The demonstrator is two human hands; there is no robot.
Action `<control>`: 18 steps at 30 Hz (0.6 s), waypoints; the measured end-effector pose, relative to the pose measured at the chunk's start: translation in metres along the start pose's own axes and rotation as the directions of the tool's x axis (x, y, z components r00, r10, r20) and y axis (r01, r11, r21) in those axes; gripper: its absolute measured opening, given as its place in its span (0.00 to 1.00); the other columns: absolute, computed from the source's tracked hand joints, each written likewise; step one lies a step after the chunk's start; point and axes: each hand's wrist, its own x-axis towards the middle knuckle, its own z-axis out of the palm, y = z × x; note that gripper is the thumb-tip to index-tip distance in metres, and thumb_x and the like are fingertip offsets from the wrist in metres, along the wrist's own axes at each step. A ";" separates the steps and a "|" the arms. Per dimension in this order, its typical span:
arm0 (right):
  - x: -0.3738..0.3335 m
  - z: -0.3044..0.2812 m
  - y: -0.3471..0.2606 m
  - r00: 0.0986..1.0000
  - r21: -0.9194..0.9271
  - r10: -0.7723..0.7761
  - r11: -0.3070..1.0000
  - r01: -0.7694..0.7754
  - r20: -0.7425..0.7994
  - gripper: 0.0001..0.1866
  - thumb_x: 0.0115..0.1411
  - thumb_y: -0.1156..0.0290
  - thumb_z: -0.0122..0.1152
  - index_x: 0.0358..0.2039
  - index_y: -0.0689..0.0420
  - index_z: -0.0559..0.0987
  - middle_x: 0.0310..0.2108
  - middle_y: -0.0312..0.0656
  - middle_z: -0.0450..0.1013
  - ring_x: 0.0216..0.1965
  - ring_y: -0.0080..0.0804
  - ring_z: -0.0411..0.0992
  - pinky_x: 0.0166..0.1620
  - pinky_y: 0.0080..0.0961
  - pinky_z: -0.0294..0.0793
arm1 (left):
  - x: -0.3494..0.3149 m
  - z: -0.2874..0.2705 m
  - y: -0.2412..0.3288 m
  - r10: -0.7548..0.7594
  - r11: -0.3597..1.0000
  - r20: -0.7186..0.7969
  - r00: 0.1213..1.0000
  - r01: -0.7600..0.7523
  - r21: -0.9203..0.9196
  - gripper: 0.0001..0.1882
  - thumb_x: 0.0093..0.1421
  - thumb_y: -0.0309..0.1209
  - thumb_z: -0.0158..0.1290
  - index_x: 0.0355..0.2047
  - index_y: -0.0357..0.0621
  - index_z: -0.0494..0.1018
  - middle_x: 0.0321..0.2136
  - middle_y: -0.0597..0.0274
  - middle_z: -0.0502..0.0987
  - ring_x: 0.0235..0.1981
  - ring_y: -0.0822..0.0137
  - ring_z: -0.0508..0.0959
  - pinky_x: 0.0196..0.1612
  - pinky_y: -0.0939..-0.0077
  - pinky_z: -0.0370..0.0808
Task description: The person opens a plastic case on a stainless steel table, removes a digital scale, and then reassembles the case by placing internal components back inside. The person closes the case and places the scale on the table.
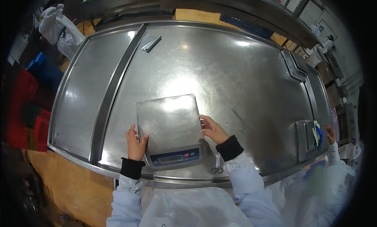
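Note:
A bench scale (169, 119) with a square steel platform and a dark blue display panel sits near the front of the steel table, slightly turned. My left hand (136, 145) grips its left edge, thumb at the platform's rim and fingers partly raised along the side. On the opposite edge, my right hand (213, 130) takes hold with its fingers curled at the side; some fingertips are hidden by the scale. Just below my right wrist lies a pair of scissors (217, 165). Farther right, another pair of scissors (239, 119) rests with its blades apart.
Two short metal bars (152, 44) lie at the table's far left, beside a raised divider (118, 89). Steel containers (293, 66) stand at the far right; another steel box (304, 137) with gloves (316, 133) is nearer. A co-worker (333, 183) in white stands at right.

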 end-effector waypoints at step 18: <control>0.075 0.037 -0.139 0.936 -0.832 -0.344 0.540 0.130 -0.077 0.23 0.34 0.71 0.64 0.36 0.62 0.72 0.34 0.51 0.71 0.36 0.46 0.70 0.39 0.32 0.69 | -0.024 0.100 0.026 -0.115 0.452 0.415 0.903 0.419 -0.788 0.46 0.47 0.41 0.56 0.57 0.43 0.39 0.47 0.51 0.56 0.50 0.56 0.57 0.47 0.60 0.62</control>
